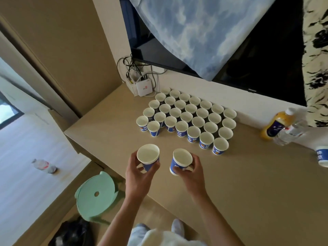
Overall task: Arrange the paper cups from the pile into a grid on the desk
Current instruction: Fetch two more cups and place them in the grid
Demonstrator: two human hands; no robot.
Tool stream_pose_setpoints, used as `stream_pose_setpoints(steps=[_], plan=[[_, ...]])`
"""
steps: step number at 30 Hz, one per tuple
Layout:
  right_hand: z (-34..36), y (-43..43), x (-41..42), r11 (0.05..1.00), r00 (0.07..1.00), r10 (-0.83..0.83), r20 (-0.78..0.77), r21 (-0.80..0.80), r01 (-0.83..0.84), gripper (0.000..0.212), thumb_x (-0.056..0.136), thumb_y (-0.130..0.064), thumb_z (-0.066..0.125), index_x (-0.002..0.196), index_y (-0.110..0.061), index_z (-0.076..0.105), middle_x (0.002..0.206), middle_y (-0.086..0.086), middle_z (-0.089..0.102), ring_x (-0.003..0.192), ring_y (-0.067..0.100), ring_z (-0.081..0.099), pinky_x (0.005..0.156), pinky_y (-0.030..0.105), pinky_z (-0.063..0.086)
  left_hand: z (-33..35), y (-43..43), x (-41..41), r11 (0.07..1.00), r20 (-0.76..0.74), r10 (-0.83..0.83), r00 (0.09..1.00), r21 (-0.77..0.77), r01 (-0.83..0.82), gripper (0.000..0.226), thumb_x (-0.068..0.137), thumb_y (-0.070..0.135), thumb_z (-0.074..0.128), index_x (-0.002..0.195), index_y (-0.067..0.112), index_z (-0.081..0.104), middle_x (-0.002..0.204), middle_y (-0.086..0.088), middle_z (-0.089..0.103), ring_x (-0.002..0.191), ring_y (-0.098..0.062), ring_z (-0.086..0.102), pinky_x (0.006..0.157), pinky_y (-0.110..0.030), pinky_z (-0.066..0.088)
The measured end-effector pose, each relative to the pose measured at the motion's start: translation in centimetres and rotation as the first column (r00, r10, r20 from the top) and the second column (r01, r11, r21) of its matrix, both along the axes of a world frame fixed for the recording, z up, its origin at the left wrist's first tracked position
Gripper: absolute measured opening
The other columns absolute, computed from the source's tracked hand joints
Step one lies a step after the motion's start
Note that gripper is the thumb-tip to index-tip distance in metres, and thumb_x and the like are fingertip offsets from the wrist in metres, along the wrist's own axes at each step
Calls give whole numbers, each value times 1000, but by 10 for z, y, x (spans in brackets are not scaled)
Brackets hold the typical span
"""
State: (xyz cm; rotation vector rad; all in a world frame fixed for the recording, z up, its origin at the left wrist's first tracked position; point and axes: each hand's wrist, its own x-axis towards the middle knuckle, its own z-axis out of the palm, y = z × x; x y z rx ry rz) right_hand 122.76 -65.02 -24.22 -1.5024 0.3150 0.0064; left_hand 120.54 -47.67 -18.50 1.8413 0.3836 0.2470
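Cups stand mouth-up on the desk, packed into a grid against the back wall. The grid has four full rows, plus a near row begun with two cups at its left end.

Two further cups are held clear of the desk, just in front of the grid.
- The left hand grips the left cup, with thumb and fingers curled round its wall. This cup is roughly upright.
- The right hand grips the right cup, with the fingers wrapped round its lower wall. This cup is tilted, its base swung toward the left hand.

The next open slot appears to lie ahead of both hands, just right of the second near-row cup. The left cup looks the nearer of the two and already has its axis close to vertical. The right cup needs righting before it is set down.

The cups around the slot stand close together, so a lowered cup could clip their rims.

Two bottles stand well apart to the right, with an edge cup beyond them. A white box with cables sits at the back left corner. None of these lies in the path.
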Motion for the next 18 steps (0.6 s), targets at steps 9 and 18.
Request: stream_pose_setpoints(steps=[9,18], plan=[[-29,24,33,997,993,-60,-99,-55,54,65,50,-33,81,111,-29,61,106,-10,70,99,8,67,75,27,58,-38,29,66,991,-112,-136,984,-8,136,55,70,25,91,113,36,58,104,25,68,100,-6,66,82,-32,58],[-51,72,95,969,981,-158,-112,-210,132,58,67,-16,86,114,-33,59,110,-14,68,101,3,65,75,14,53,-54,69,129,963,-152,-263,953,-105,249,54,68,35,87,114,36,59,107,18,71,99,-10,68,87,-39,59]])
